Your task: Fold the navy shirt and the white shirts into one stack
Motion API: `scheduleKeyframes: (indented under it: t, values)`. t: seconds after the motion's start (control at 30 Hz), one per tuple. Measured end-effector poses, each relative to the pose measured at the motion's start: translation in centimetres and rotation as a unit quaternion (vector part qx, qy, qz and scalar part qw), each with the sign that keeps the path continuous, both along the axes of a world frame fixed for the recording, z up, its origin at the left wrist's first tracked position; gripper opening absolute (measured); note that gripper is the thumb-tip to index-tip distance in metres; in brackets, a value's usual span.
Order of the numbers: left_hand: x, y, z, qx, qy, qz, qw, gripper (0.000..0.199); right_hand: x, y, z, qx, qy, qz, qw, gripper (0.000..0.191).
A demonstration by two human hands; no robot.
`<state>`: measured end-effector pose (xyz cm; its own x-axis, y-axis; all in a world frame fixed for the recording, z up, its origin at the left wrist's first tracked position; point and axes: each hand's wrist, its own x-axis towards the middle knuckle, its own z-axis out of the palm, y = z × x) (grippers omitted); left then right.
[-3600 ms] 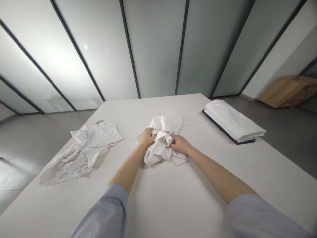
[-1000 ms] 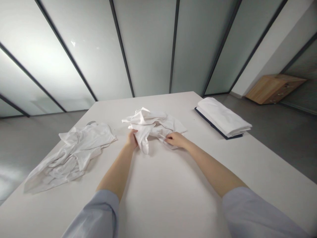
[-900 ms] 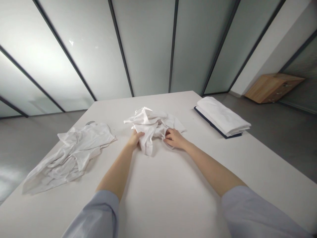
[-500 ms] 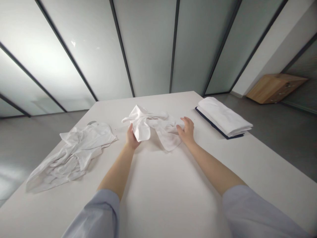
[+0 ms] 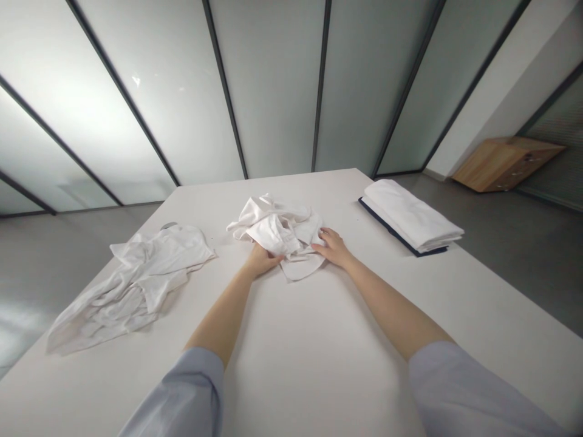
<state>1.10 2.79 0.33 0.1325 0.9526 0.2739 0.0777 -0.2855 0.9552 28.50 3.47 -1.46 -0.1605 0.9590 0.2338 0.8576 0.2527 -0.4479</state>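
A crumpled white cloth (image 5: 277, 227) lies bunched near the middle of the white table (image 5: 310, 340). At its lower left edge, my left hand (image 5: 263, 260) has its fingers partly under the fabric and its thumb over a fold, gripping it. My right hand (image 5: 333, 246) rests against the cloth's right side with its fingers apart, and does not visibly pinch it.
Another rumpled white garment (image 5: 150, 267) spreads over the left side of the table, a small grey round object (image 5: 169, 225) behind it. Folded white cloths (image 5: 410, 212) lie on a dark blue item (image 5: 387, 226) at right. A wooden cabinet (image 5: 501, 162) stands beyond.
My left hand has moved right and slightly down, and the cloth's left part has folded over toward the middle. My right hand has shifted left and a little down against the cloth.
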Motion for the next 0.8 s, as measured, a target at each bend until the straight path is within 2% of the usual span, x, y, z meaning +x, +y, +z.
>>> scheduleKeyframes:
  t: [0.13,0.23,0.33,0.4,0.47,0.57,0.63,0.7,0.8]
  values:
    - [-0.1,0.7,-0.7,0.001,-0.006,0.064,0.998,0.054,-0.3,-0.2,0.1,0.011,-0.012,0.078,0.997,0.047]
    - [-0.3,1.6,-1.0,-0.037,-0.034,0.116,0.992,0.041,-0.5,-0.4,0.4,0.010,0.011,0.064,0.998,0.028]
    - [-0.6,2.6,-0.5,-0.100,-0.171,0.166,0.966,0.034,-0.4,-0.4,0.7,-0.026,0.158,0.002,0.987,0.030]
    - [-1.1,3.2,0.2,-0.161,-0.270,0.180,0.932,0.030,-0.2,-0.2,1.0,-0.055,0.301,-0.047,0.951,0.034]
    - [-2.0,3.5,1.0,-0.216,-0.325,0.159,0.907,0.026,-0.1,-0.1,1.2,-0.065,0.426,-0.083,0.899,0.035]
    - [-3.7,3.3,1.9,-0.251,-0.336,0.098,0.903,0.022,-0.1,0.2,1.8,-0.075,0.536,-0.083,0.837,0.036]
    - [-4.9,2.8,2.0,-0.266,-0.324,0.067,0.906,0.023,0.0,0.1,2.4,-0.098,0.551,-0.057,0.827,0.039]
    - [-5.9,2.0,1.8,-0.288,-0.304,0.026,0.908,0.026,0.3,-0.2,3.1,-0.117,0.534,-0.035,0.836,0.043]
    - [-6.1,1.0,1.5,-0.289,-0.275,-0.075,0.914,0.034,0.7,-1.2,4.3,-0.125,0.528,-0.023,0.840,0.044]
